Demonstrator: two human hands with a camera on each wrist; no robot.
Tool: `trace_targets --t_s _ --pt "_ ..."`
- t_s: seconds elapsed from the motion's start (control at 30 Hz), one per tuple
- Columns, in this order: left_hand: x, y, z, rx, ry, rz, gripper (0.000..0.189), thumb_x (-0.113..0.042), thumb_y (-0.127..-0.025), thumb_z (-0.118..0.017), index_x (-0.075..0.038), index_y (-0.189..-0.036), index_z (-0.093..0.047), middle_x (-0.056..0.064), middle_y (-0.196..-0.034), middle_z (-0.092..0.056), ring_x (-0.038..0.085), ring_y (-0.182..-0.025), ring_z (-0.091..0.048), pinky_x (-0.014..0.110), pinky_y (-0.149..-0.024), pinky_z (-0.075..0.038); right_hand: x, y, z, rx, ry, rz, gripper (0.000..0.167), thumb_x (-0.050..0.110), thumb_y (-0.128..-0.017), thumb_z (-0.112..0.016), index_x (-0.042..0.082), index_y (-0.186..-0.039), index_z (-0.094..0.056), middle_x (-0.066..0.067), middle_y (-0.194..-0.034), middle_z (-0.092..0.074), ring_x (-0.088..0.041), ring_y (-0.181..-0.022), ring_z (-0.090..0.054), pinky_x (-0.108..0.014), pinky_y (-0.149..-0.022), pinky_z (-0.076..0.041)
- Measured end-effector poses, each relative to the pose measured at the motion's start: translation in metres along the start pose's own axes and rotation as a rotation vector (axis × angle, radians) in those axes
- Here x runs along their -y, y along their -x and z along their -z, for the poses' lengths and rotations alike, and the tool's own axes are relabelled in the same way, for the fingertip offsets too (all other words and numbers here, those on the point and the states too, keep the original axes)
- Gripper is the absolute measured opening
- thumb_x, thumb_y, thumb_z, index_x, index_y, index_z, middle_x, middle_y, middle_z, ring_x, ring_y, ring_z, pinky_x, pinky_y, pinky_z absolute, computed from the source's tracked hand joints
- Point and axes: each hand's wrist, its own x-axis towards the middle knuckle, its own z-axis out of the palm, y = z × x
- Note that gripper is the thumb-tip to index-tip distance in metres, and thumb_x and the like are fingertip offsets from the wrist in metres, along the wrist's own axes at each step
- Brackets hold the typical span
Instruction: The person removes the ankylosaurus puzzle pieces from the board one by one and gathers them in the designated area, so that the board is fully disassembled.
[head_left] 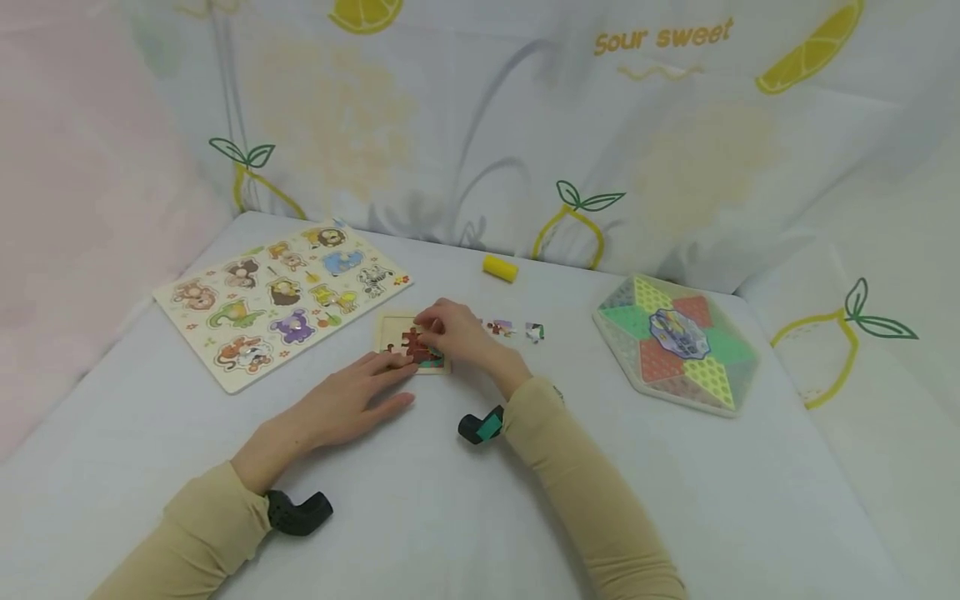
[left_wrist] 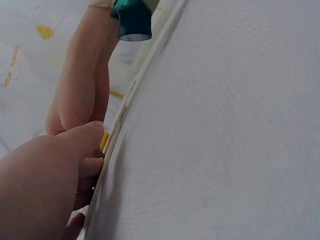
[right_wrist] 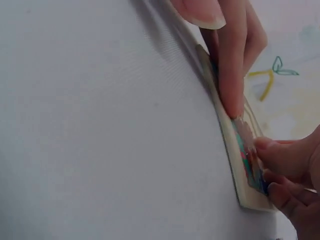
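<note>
A small wooden jigsaw board (head_left: 386, 325) with a brown picture lies mid-table, partly covered by both hands. My left hand (head_left: 341, 404) rests at its near left side, fingers extended and the index fingertip on the picture. In the right wrist view that finger (right_wrist: 232, 85) presses along the assembled pieces (right_wrist: 245, 140). From above right, my right hand (head_left: 465, 333) bends over the board, thumb and fingers pinching a puzzle piece at the picture, mostly hidden by the fingertips. Loose jigsaw pieces (head_left: 534, 332) lie just right of that hand.
A large animal peg puzzle (head_left: 292, 287) lies at the back left. A yellow cylinder (head_left: 500, 268) sits behind the small board. A hexagonal Chinese checkers box (head_left: 678, 342) is at the right. Patterned cloth hangs behind the white-covered table. Black camera mounts (head_left: 300, 512) project from the wrists.
</note>
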Motion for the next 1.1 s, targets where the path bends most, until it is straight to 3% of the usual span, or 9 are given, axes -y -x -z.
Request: trace_targets --t_s 0.13,0.27,0.5,0.8,1.1 --pt "0.0 0.0 0.0 0.008 0.009 0.004 0.055 -0.047 -0.103 -0.051 -0.015 -0.147 -0.052 0.007 -0.151 -0.047 0.033 -0.144 -0.039 0.056 -0.114 -0.037 0.002 0.001 -0.002 0.035 -0.015 -0.024 0.033 0.019 -0.096 -0.069 0.008 -0.127 -0.067 -0.008 -0.112 -0.062 -0.017 -0.091 -0.058 -0.021 -0.073 -0.046" --pt "0.001 -0.001 0.0 0.014 0.016 -0.003 0.055 -0.047 -0.103 -0.05 -0.015 -0.147 -0.052 0.007 -0.152 -0.047 0.033 -0.144 -0.038 0.056 -0.114 -0.037 0.003 0.003 -0.007 0.014 -0.024 -0.039 0.032 0.019 -0.096 -0.069 0.009 -0.127 -0.068 -0.007 -0.11 -0.061 -0.016 -0.09 -0.058 -0.021 -0.073 -0.046" --pt "0.001 -0.001 0.001 -0.005 0.016 -0.012 0.05 -0.041 -0.104 -0.051 -0.015 -0.146 -0.053 0.007 -0.15 -0.049 0.032 -0.143 -0.04 0.056 -0.113 -0.038 0.004 0.006 -0.011 -0.021 0.009 0.007 0.03 0.016 -0.098 -0.066 0.007 -0.126 -0.067 -0.009 -0.11 -0.059 -0.019 -0.093 -0.059 -0.026 -0.081 -0.048" --pt "0.0 -0.001 0.001 -0.011 0.01 -0.018 0.048 -0.037 -0.103 -0.054 -0.013 -0.146 -0.053 0.009 -0.149 -0.049 0.034 -0.143 -0.04 0.056 -0.114 -0.038 0.004 0.004 -0.013 -0.031 0.028 0.015 0.027 0.014 -0.098 -0.065 0.006 -0.124 -0.066 -0.01 -0.106 -0.058 -0.019 -0.09 -0.057 -0.026 -0.078 -0.048" --pt "-0.001 -0.001 0.001 -0.011 0.016 -0.027 0.049 -0.035 -0.102 -0.057 -0.013 -0.145 -0.054 0.009 -0.15 -0.049 0.034 -0.142 -0.04 0.055 -0.114 -0.038 0.007 0.006 -0.013 -0.023 0.089 0.037 0.027 0.015 -0.099 -0.064 0.005 -0.124 -0.064 -0.011 -0.113 -0.059 -0.023 -0.101 -0.057 -0.034 -0.09 -0.05"
